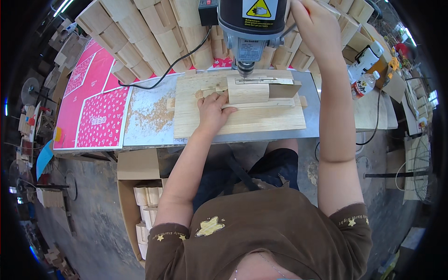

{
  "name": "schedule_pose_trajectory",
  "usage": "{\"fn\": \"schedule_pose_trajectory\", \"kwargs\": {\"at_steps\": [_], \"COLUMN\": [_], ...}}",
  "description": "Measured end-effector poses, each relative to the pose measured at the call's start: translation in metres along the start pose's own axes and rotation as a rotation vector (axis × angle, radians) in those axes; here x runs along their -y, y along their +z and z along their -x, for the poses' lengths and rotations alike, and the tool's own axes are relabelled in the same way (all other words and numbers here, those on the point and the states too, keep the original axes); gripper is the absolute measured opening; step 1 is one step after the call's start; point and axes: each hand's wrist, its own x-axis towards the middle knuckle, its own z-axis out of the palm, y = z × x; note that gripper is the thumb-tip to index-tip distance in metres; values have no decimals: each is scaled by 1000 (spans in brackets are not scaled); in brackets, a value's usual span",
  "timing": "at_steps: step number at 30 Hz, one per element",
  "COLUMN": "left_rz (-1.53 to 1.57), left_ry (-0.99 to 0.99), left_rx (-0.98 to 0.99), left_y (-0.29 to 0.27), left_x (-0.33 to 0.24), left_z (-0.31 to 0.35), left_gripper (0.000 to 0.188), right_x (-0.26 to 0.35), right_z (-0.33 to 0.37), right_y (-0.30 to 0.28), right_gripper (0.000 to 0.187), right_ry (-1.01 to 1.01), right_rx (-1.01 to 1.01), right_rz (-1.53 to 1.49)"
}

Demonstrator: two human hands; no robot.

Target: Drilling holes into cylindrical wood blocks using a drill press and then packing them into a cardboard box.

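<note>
Seen at a drill press [252,21] above the tabletop [311,122]: by judgement, at the drilling step, with a pale wooden block [248,93] set for boring. Located beneath the chuck [245,69], on a flat wooden base board [238,123], with a narrow wooden strip [268,105] close along the near side. Cannot tell whether already cutting; too small to make out below the chuck.

Recorded of the left hand [216,112]: half curled over the base board, with fingers at the block's left end and thumb by the strip. Cannot tell whether gripping or merely pushing. Recorded of the right hand [313,18]: raised, apparently clenched around the feed lever [290,29], partly cut off by the upper edge of the view.

Judged necessary next: keeping the block firmly seated, holding fingers clear of the chuck, and working the lever in one steady stroke. To be watched: any twisting or lifting under load. Also noted: loose shavings [154,112] left of the base board, and stacked wooden pieces [161,37] behind.
</note>
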Motion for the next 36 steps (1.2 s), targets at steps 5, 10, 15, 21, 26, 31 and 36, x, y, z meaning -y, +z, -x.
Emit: {"fn": "schedule_pose_trajectory", "kwargs": {"at_steps": [5,10,15,21,26,31,36], "left_rz": [-18,5,-19,-24,306,443,512], "left_ry": [0,-8,-14,-46,-252,-298,-235], "left_rx": [-22,3,35,-2,3,-54,-65], "left_y": [-1,2,3,-3,4,17,10], "left_x": [7,-1,2,6,-16,-6,0], "left_z": [5,-1,-2,5,-10,-9,-8], "left_gripper": [36,35,54,45,52,44,38], "right_x": [31,6,-2,26,-10,-29,-69], "right_z": [95,152,151,51,-28,22,135], "right_y": [-8,37,38,3,36,41,40], "right_gripper": [18,7,3,20,34,38,33], "right_ry": [75,-10,-69,138,250,203,43], "right_rx": [10,-102,-90,-63,-54,143,886], "right_rz": [-174,-221,-202,-150,-114,-454,-201]}}
